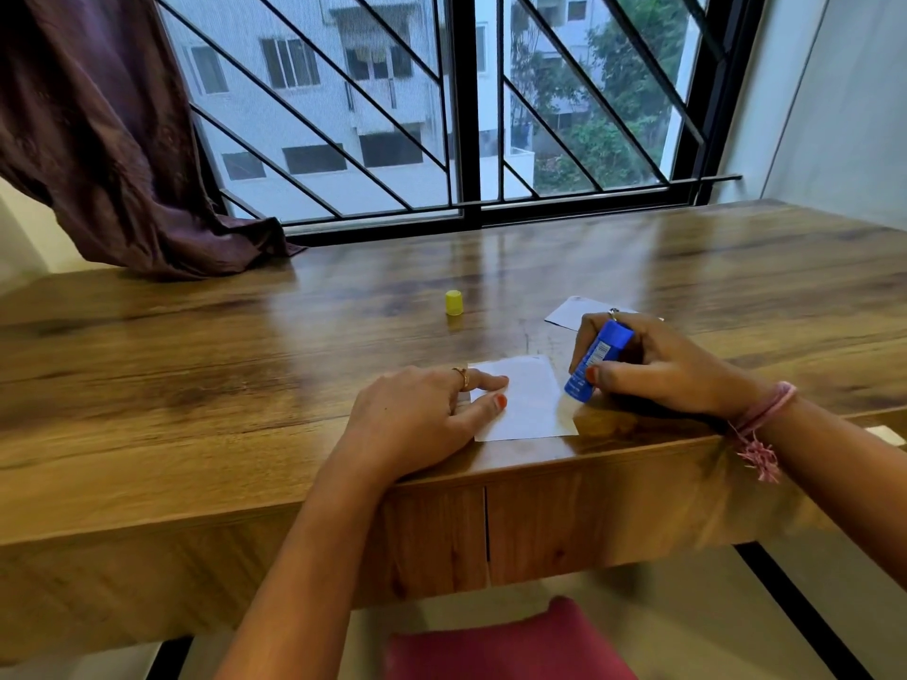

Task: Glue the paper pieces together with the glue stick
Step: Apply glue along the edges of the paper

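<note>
Red seat (510, 645), wooden desk (196, 375), white paper (525, 400), barred window (441, 105), purple curtain (98, 130)

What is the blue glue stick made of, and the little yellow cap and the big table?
The blue glue stick looks like smooth plastic: an even colour with a printed label. The yellow cap seems plastic too, moulded and slightly glossy. The table looks like wood or a wood-look laminate: brown grain streaks under a shiny finish that mirrors the window. Which of the two, I cannot tell.
</note>
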